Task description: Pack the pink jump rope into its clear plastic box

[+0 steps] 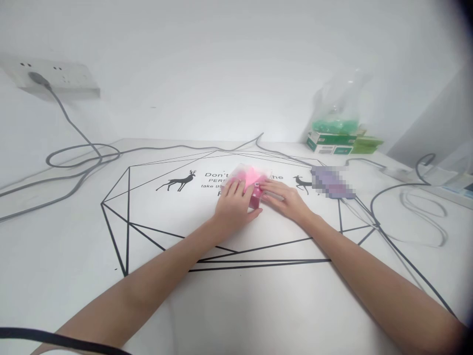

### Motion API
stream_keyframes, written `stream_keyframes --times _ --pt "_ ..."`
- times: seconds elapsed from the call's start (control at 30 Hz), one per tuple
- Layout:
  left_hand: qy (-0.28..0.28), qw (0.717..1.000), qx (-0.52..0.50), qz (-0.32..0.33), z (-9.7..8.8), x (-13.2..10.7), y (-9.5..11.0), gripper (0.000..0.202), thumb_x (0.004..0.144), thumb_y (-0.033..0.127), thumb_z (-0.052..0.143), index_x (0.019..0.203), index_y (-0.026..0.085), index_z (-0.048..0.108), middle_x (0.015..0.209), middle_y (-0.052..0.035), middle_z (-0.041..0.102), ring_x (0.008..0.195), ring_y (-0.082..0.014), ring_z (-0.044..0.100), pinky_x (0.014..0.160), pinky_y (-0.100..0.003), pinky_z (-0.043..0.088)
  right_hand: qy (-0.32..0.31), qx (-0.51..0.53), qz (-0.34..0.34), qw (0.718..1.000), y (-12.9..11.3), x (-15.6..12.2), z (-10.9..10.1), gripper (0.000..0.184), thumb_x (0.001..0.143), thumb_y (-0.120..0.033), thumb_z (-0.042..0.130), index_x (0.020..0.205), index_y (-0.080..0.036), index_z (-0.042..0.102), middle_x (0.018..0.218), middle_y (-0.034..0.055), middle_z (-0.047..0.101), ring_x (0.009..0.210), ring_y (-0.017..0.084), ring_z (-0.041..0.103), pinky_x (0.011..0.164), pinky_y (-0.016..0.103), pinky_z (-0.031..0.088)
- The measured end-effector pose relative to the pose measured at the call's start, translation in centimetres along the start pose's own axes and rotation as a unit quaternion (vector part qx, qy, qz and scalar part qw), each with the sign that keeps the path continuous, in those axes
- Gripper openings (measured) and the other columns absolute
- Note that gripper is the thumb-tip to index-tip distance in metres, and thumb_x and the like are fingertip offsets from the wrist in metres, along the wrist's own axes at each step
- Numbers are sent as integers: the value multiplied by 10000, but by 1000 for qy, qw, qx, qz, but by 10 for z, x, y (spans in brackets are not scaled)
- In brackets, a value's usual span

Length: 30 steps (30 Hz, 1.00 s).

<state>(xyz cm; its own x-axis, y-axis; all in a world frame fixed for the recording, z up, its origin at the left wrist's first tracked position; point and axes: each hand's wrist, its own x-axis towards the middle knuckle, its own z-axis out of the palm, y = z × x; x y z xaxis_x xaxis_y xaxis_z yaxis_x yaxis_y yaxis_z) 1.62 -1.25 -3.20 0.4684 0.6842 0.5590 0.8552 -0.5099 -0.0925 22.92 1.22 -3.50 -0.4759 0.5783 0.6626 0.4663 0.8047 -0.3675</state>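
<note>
A small pink packet (251, 178) in clear wrapping lies on the white table (236, 296), over black printed lines and lettering. My left hand (233, 207) rests on its left side with fingers laid flat and the thumb pointing right along its near edge. My right hand (286, 197) comes in from the right, fingers stretched flat and pressing on the packet's right edge. Both hands touch the packet; its lower part is hidden under them.
A blurred purple object (332, 182) lies just right of my right hand. Green boxes (332, 142) under a clear plastic bag stand at the back right. Grey cables (81, 158) loop from a wall socket (55, 74) at left; more cable (410, 207) curls at right.
</note>
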Motion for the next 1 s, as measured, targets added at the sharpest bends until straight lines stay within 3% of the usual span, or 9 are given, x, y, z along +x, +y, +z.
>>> stream_keyframes --times 0.2,0.37,0.57,0.67,0.8,0.9,1.0 --pt "19 1000 -4 -13 4 1 4 471 879 436 541 1252 151 583 1323 -169 587 1297 -344 475 1109 -514 323 9 -9 -2 1000 -4 0 -1 324 947 -345 576 1252 -278 658 1260 16 680 1277 223 553 1138 438 403" --pt "-2 1000 -25 -4 -4 5 -2 449 809 346 587 1228 185 595 1276 -142 608 1257 -345 499 1105 -529 320 2 -36 9 999 -6 -2 -1 299 967 -345 522 1220 -297 674 1256 5 681 1264 213 565 1143 441 387" --pt "-57 991 -85 85 -21 14 -31 450 759 197 571 1209 178 559 1179 -110 640 1193 -287 540 1077 -440 394 13 -97 11 995 -4 -3 0 295 991 -288 454 1176 -292 683 1229 11 696 1247 212 579 1167 478 299" --pt "-122 981 -95 114 -35 17 -48 457 753 184 576 1209 196 569 1217 -101 624 1140 -268 572 960 -385 489 40 -122 23 991 -1 -3 1 289 984 -273 458 1167 -279 681 1202 24 710 1223 224 597 1165 495 278" --pt "-199 967 -107 120 -51 18 -73 568 745 188 584 1304 280 531 1358 -53 564 1260 -255 524 890 -318 525 53 -139 23 989 1 -3 2 280 978 -278 466 1146 -267 689 1197 36 712 1196 234 614 1149 510 286" --pt "-221 960 -120 120 -56 18 -88 587 753 147 545 1316 308 523 1303 -33 603 1133 -217 612 828 -290 535 31 -142 17 989 0 -3 1 288 975 -283 468 1163 -271 685 1210 33 706 1217 238 599 1146 519 287" --pt "-229 959 -131 105 -57 18 -90 524 767 141 533 1262 307 563 1146 -25 665 939 -199 669 764 -289 539 1 -134 13 991 -3 -2 0 302 970 -306 482 1207 -282 669 1256 31 682 1256 248 570 1151 530 286"
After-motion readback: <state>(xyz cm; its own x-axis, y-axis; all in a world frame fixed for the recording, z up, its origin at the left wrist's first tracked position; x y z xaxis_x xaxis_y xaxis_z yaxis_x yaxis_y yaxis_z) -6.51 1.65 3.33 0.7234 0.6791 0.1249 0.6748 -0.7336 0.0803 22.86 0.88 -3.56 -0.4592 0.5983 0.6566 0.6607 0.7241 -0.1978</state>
